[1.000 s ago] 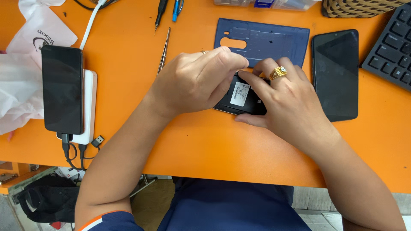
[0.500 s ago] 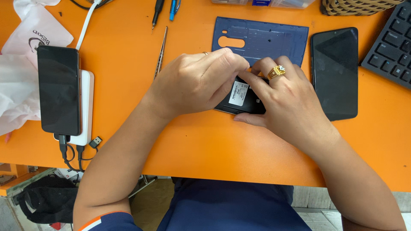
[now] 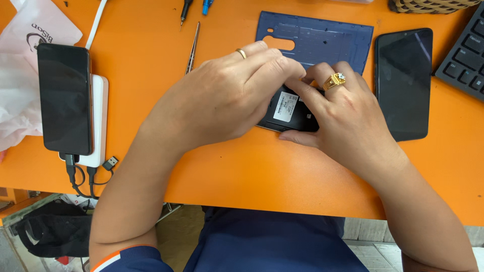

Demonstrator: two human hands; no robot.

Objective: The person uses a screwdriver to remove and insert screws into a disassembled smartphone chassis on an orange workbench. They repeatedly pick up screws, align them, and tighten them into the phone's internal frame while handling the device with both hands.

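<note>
Both hands meet over a small dark phone body [image 3: 287, 111] lying open-backed on the orange table [image 3: 282, 176], the only view being the head camera looking straight down. Curled over the top of it, the left hand [image 3: 227, 100] has its fingers bunched together, their tips pressing or pinching at the upper right corner of the phone; what exactly sits between them is hidden by the knuckles. From the other side the right hand [image 3: 348, 123] lies flatter, thumb along the lower edge and forefinger laid across the exposed back, steadying the piece against the table. A white label shows on the bared inner surface. Judging by its look, the phone is light, rigid and thin, with fragile parts laid bare, so it is best held by its edges and corners, not pressed on the open middle; its smooth frame would likely slide on the table unless pinned. Just beyond the hands lies a blue back cover [image 3: 317, 40], inner side up. Another dark phone [image 3: 403, 83] lies to the right, tweezers [image 3: 192, 48] to the left of the cover, and a third phone [image 3: 65, 98] rests on a white power bank [image 3: 98, 121] at far left.
</note>
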